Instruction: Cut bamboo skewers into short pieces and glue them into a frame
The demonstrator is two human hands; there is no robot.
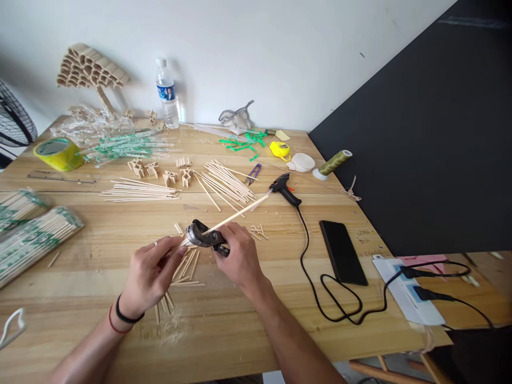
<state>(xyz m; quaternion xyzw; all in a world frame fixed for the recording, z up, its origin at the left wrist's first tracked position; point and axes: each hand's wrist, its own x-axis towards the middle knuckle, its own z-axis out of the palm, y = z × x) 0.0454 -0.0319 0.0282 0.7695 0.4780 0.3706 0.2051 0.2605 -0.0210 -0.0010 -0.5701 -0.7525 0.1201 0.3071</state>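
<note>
My right hand (240,256) is closed round the handles of dark pruning shears (200,234). Between the shears' jaws lies a thin wooden stick (244,211), its long end pointing up and right. My left hand (150,272) pinches the stick's near end just left of the jaws, perhaps with other pieces; the fingers partly hide this. On the table below the hands are several short cut sticks (191,265), with more (164,306) near my left wrist. Longer loose sticks (230,181) lie beyond the shears, and another pile (140,190) is to their left.
A black glue gun (286,189) with a trailing cord and a phone (343,252) lie on the right, near a power strip (408,293). Packed sticks (40,240) and yellow tape (59,153) are left. A bottle (167,96) and a stick-built model (90,69) stand behind.
</note>
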